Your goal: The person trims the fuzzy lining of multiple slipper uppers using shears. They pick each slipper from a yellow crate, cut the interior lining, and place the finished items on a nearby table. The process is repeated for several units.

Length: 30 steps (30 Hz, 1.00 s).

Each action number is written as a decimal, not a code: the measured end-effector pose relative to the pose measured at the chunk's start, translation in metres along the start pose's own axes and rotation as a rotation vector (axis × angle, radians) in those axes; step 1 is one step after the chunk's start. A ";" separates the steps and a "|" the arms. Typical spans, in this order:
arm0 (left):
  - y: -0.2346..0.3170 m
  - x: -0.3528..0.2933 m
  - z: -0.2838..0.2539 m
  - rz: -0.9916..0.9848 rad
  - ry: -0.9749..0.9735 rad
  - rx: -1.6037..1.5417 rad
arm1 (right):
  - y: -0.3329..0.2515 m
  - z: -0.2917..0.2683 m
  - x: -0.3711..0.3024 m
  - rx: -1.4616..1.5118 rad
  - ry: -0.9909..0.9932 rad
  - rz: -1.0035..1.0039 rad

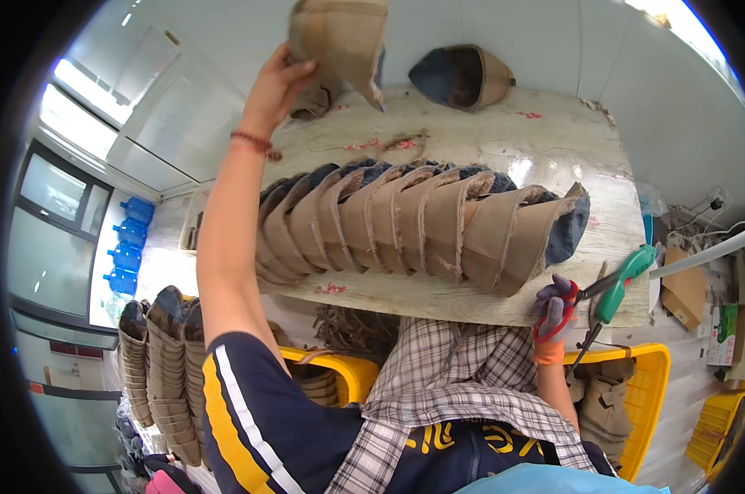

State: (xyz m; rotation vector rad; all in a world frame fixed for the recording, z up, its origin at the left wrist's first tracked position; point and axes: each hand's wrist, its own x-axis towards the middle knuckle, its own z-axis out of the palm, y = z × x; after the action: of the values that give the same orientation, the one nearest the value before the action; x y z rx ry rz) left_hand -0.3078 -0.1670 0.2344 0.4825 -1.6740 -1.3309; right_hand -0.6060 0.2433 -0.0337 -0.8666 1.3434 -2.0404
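Note:
My left hand (280,89) is raised over the far left of the table, fingers closed on the edge of a tan fabric shoe upper (339,41). In front of me a long row of nested tan shoe uppers (405,222), with dark blue lining and frayed edges, lies across the table. My right hand (556,309), in a grey and orange glove, is at the near right edge with its fingers through the red handles of scissors (574,292). Beside it lies a green-handled tool (628,284). Another upper (463,78) rests at the back.
A worn whitish table (479,305) stands against a white wall. Yellow baskets (656,387) holding more uppers flank my lap. Stacks of uppers (162,362) stand at the left, with blue water bottles (125,255) beyond. A cardboard box (684,288) sits at right.

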 end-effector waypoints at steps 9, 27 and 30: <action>0.038 -0.252 0.077 -0.114 0.229 -0.630 | -0.007 0.006 0.020 -0.053 0.083 0.124; -0.041 -0.445 0.191 -0.501 0.330 -1.098 | -0.153 0.080 -0.068 -1.615 -0.771 -0.577; -0.044 -0.454 0.191 -0.520 0.352 -1.063 | -0.146 0.102 -0.065 -1.724 -0.856 -0.586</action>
State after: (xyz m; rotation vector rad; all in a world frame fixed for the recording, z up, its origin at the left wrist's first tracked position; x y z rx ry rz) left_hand -0.2466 0.2687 0.0084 0.4611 -0.3987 -2.1206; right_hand -0.5000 0.2839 0.1181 -2.5558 2.1377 0.0144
